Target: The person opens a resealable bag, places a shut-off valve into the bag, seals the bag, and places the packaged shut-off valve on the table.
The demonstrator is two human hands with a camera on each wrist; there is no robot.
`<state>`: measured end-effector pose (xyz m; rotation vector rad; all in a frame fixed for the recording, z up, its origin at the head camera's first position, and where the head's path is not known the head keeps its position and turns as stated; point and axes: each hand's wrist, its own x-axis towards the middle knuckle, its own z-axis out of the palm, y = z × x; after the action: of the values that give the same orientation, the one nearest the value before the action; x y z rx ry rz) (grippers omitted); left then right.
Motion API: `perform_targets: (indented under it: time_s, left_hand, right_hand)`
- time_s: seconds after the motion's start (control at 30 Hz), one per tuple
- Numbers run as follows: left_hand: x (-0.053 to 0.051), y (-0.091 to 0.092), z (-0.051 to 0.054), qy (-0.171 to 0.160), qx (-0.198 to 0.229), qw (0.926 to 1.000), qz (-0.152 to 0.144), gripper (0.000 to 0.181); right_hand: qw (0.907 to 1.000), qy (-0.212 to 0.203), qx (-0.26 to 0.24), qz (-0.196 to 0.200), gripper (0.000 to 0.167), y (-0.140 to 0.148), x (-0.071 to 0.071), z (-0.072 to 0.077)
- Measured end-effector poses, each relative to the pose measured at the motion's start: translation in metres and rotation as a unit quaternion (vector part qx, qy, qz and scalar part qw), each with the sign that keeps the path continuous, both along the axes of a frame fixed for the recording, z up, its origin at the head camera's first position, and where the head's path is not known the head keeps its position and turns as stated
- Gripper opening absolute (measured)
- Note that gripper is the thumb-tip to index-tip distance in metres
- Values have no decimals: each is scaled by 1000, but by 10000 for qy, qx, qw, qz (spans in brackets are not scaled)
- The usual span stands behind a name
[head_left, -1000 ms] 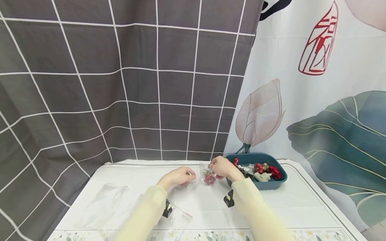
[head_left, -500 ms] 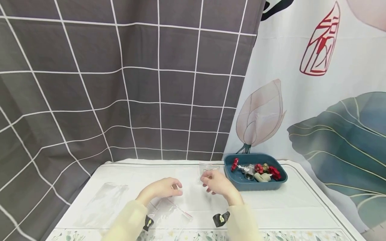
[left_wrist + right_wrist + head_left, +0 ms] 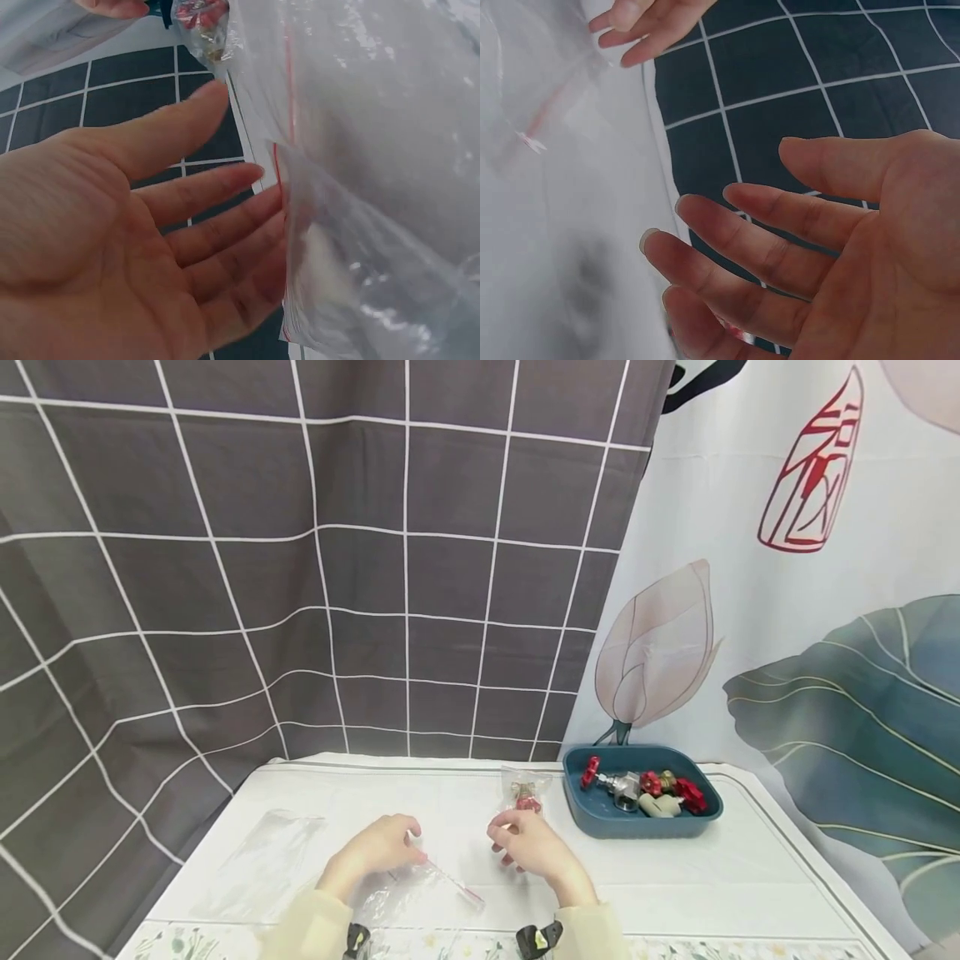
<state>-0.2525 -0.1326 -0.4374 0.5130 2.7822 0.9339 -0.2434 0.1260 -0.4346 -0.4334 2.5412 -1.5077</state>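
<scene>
My left hand [image 3: 378, 846] is over a clear zip bag [image 3: 420, 881] with a red seal strip. In the left wrist view its fingers [image 3: 217, 255] are spread, their tips at the bag's red-lined edge; whether they touch it cannot be told. My right hand [image 3: 536, 847], fingers loosely bent and holding nothing, hovers above the white tabletop [image 3: 577, 225]. Just beyond it lies a small valve with a red handwheel [image 3: 527, 802] inside a clear bag [image 3: 513, 781]. My right hand partly covers that bag's near side.
A blue tray [image 3: 645, 828] at the back right holds several valves with red handles [image 3: 690, 793] and a cream-coloured fitting [image 3: 660, 806]. Another flat clear bag [image 3: 258, 860] lies on the left. A grey checked curtain [image 3: 420, 652] hangs behind the table.
Both hands have drawn back toward the near edge, away from the bagged valve, which now shows more fully. My left hand has moved left and down to the clear zip bag.
</scene>
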Motion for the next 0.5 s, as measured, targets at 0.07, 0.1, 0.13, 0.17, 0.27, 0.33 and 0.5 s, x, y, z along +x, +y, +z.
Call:
perform_targets:
  time_s: [0.07, 0.1, 0.13, 0.17, 0.27, 0.33, 0.5]
  left_hand:
    - [2, 0, -2, -9, 5, 9999, 115, 40]
    - [2, 0, -3, -40, 5, 9999, 158, 41]
    - [3, 1, -4, -57, -9, 9998, 175, 41]
    - [4, 1, -4, -84, -7, 9998, 173, 41]
    - [6, 1, -6, -92, 23, 9999, 122, 41]
    - [6, 2, -8, -74, 86, 9999, 40, 39]
    - [6, 4, -14, -67, 362, 9992, -155, 28]
  right_hand:
    - [10000, -2, -7, 51, 18, -3, 1, -3]
    - [10000, -5, -10, 76, 18, -4, 1, -4]
    - [9999, -7, -24, 104, 18, -5, 1, -5]
    - [9999, -11, -30, 125, 18, -7, 1, -6]
    - [9998, -4, -56, 177, 18, -9, 2, -8]
    - [9997, -33, -82, 213, 19, -11, 2, -10]
    - [9995, -104, -29, 283, 20, -14, 3, -15]
